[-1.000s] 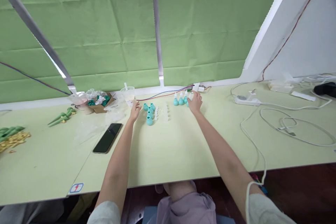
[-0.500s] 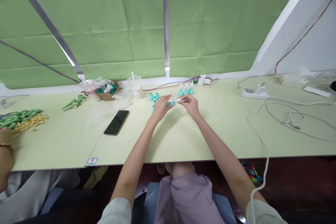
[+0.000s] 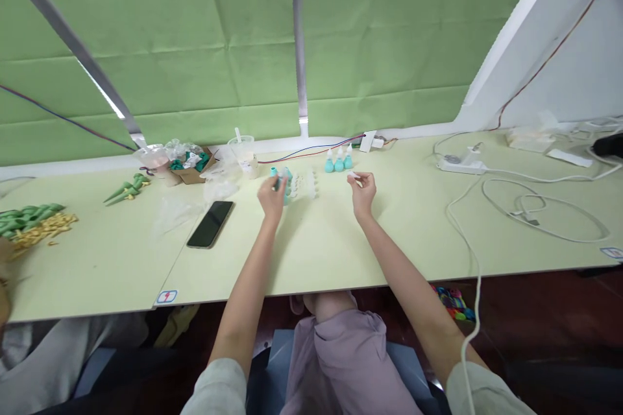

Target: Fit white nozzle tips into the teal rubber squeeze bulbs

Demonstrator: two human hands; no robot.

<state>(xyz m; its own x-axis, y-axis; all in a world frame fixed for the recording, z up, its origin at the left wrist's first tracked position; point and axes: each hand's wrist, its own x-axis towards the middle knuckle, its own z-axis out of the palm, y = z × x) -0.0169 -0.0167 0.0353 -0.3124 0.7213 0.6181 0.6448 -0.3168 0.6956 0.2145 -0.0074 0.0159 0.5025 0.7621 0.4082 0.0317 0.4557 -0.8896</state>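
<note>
A white bit (image 3: 352,175) is pinched in the right hand (image 3: 363,193), while the left hand (image 3: 271,199) is curled by blue-green bottles (image 3: 289,174) on the worktop (image 3: 316,246) (its hold cannot be told), and the bottles, likely light and squeezy, are best held round the belly.

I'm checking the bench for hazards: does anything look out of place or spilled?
The white cord looks out of place: it trails loosely over the front of the table and crosses the right sleeve, so it might snag. The three white-topped bottles stand upright, and I see no spill.
</note>
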